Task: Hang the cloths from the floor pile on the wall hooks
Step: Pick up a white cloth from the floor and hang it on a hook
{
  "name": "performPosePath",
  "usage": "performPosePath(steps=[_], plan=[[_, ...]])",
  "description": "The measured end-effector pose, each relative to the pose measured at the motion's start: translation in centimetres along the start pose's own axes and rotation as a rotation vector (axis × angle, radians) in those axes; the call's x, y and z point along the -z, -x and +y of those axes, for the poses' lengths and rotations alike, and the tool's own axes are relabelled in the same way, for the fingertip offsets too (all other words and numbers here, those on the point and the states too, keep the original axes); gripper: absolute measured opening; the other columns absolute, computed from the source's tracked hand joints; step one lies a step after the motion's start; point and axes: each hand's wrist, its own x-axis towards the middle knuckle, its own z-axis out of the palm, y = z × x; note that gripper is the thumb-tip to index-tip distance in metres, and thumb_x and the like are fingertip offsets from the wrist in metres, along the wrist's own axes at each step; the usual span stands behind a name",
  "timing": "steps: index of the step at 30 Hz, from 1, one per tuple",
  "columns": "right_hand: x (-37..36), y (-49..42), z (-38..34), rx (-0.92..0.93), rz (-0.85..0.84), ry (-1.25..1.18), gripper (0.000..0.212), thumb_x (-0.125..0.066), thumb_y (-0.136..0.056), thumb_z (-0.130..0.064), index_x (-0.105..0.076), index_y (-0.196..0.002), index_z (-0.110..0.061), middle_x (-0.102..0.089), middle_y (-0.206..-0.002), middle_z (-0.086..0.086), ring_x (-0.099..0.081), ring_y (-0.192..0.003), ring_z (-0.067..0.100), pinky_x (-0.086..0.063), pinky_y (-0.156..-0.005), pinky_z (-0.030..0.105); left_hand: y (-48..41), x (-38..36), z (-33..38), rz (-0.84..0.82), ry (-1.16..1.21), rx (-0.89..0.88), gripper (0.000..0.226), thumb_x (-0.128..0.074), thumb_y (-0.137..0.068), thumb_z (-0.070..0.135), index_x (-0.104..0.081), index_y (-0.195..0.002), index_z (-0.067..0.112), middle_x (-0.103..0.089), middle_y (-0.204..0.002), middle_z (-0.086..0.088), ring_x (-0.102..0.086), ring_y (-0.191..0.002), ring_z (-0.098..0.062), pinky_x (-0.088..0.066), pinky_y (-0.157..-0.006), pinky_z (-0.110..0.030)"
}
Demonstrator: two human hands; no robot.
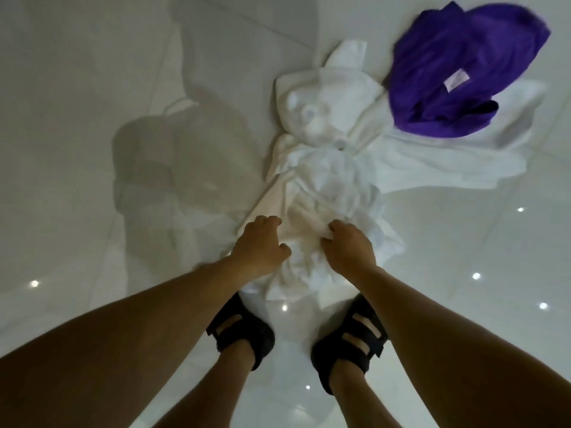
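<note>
The crumpled white cloth [321,208] lies at the near end of the floor pile [318,112], just ahead of our feet [244,332], so we take it first. Our right hand [347,250] pinches a raised fold. Our left hand [259,245] curls beside it, apparently clutching the same cloth, fingertips hidden. The bunched purple cloth [457,72] rests farther off, atop white towels [448,156].

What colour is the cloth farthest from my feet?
The cloth is purple, seen in the head view.

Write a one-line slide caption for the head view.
Left hand and right hand grip a white cloth on the floor; a purple cloth lies beyond.
</note>
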Motion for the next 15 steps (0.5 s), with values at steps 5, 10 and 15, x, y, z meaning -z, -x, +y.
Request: performPosePath(steps=[5, 10, 15], plan=[[9.7, 5.5, -5.1, 0.0, 0.027, -0.318, 0.019, -0.054, -0.085, -0.027, -0.062, -0.103, -0.026, -0.064, -0.085, -0.006, -0.062, -0.078, 0.018, -0.051, -0.07, 0.03, 6.1, 5.8, 2.5, -0.013, 0.101, -0.047, 0.092, -0.07, -0.078, 0.044, -0.016, -0.15, 0.025, -0.03, -0.149, -0.004, -0.034, -0.134, -0.025, -0.036, -0.104, -0.038], [22.8, 15.0, -13.8, 0.064, -0.073, -0.788, 0.014, -0.059, -0.061, -0.02, -0.069, -0.07, -0.024, -0.066, -0.065, -0.008, -0.062, -0.065, 0.011, -0.049, -0.063, 0.026, 15.8, 16.8, 8.6, 0.059, 0.211, -0.299, 0.111, -0.081, -0.06, 0.047, -0.019, -0.149, 0.027, -0.033, -0.147, 0.0, -0.036, -0.132, -0.018, -0.039, -0.105, -0.039], [34.8, 25.0, -21.8, 0.147, -0.159, -1.16, 0.03, -0.056, -0.071, -0.006, -0.068, -0.097, 0.005, -0.065, -0.089, 0.023, -0.063, -0.078, 0.031, -0.051, -0.069, 0.034, 27.4, 29.0, 13.3, 0.11, 0.432, -0.421, 0.047, -0.077, -0.08, 0.023, -0.06, -0.123, 0.012, -0.063, -0.123, -0.008, -0.059, -0.115, -0.022, -0.046, -0.096, -0.032]])
